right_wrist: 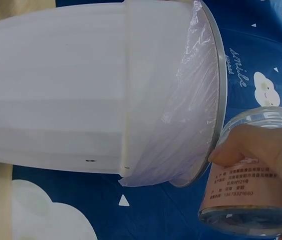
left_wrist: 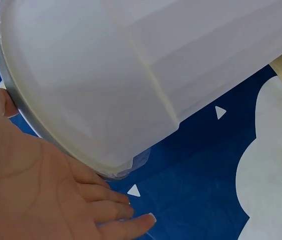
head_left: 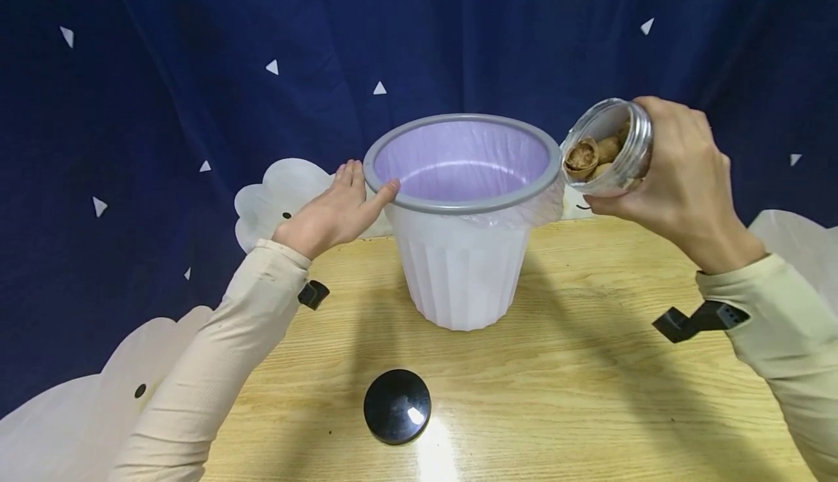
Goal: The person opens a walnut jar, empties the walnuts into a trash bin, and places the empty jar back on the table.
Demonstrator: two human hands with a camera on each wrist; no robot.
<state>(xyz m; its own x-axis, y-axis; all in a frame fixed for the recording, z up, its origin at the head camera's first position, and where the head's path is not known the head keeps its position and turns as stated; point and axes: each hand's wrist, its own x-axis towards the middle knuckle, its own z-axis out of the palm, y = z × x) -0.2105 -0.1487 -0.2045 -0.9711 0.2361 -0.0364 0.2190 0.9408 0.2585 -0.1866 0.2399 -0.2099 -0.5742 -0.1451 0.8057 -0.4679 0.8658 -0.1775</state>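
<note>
A white ribbed trash bin (head_left: 461, 271) with a grey rim and a purple liner bag (head_left: 458, 155) stands on the wooden table. My left hand (head_left: 337, 209) rests against the left side of its rim, fingers fairly straight and thumb over the edge; in the left wrist view the palm (left_wrist: 36, 185) lies beside the rim. At the bin's right, my right hand (head_left: 687, 169) grips a clear jar (head_left: 640, 140), tilted with its mouth toward the bin. Brown walnut shells (head_left: 583, 156) lie inside. The right wrist view shows the jar's pink printed label (right_wrist: 245, 185).
A round black lid (head_left: 397, 406) lies on the table (head_left: 556, 395) in front of the bin. Behind hangs a dark blue curtain (head_left: 314, 46) with white triangles and cloud shapes. Liner plastic (right_wrist: 190, 105) hangs over the bin's outer right side.
</note>
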